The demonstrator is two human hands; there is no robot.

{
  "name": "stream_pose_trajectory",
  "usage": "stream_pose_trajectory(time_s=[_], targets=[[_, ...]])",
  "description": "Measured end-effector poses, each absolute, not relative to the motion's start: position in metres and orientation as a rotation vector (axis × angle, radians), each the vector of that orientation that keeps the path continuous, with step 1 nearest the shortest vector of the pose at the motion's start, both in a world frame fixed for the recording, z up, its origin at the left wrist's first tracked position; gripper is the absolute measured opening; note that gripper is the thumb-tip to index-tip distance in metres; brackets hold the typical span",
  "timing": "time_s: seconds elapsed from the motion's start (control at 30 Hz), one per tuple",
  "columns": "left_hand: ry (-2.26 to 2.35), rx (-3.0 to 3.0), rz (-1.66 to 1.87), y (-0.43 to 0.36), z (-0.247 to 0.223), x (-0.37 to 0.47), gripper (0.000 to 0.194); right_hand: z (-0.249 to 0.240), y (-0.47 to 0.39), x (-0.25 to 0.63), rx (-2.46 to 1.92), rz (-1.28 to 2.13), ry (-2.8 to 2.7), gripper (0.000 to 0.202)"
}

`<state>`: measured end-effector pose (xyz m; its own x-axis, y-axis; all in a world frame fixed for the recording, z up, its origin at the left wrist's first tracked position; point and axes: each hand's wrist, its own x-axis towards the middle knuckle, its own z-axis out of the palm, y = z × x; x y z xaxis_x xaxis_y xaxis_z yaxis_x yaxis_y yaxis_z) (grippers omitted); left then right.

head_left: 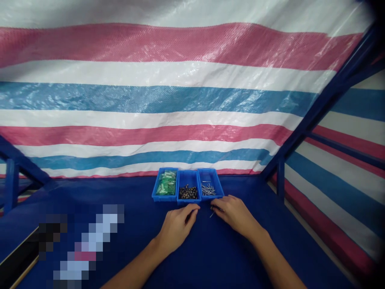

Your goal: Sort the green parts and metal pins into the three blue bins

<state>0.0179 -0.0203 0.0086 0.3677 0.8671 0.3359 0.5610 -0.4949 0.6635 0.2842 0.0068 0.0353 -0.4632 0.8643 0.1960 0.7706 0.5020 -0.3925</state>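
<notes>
My left hand [178, 225] is just in front of the middle bin, its thumb and forefinger pinched together; whatever may be between them is hidden. To its right, my right hand [234, 213] is closed on a thin metal pin [211, 215], which sticks out below the fingertips beside a small dark piece. Beyond the hands, a blue bin [199, 200] holds a heap of small dark and brass-coloured parts [188, 192]. The bin on its right [221, 192] contains loose silvery pins [208, 189]. Green bags with pale pieces [167, 182] fill the left bin [155, 194].
The blue tabletop [132, 224] runs back to a striped plastic sheet [150, 72]. A long black object with a light edge [18, 251] and a blurred-out pale strip [87, 245] lie at left. A dark blue frame post [300, 132] slants up at right.
</notes>
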Motion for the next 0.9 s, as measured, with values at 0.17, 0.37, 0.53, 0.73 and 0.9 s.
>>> stream_pose_trajectory(time_s=[0.17, 0.37, 0.53, 0.73, 0.9], targets=[[1.227, 2.205, 0.962, -0.02, 0.008, 0.018, 0.029, 0.033, 0.002, 0.277, -1.393, 0.401, -2.336, 0.014], [1.2, 2.221, 0.967, -0.021, 0.011, 0.019, 0.029, 0.037, -0.001, 0.27, -1.38, 0.425, -2.354, 0.021], [1.215, 2.231, 1.004, -0.02, 0.009, 0.019, 0.029, 0.039, -0.005, 0.257, -1.236, 0.656, -2.151, 0.027], [1.265, 2.239, 0.96, -0.019, 0.006, 0.018, 0.025, 0.028, -0.006, 0.235, -1.096, 1.131, -1.645, 0.031], [1.271, 2.264, 0.925, -0.019, 0.005, 0.018, 0.024, 0.021, 0.001, 0.232, -0.985, 1.405, -1.256, 0.034]])
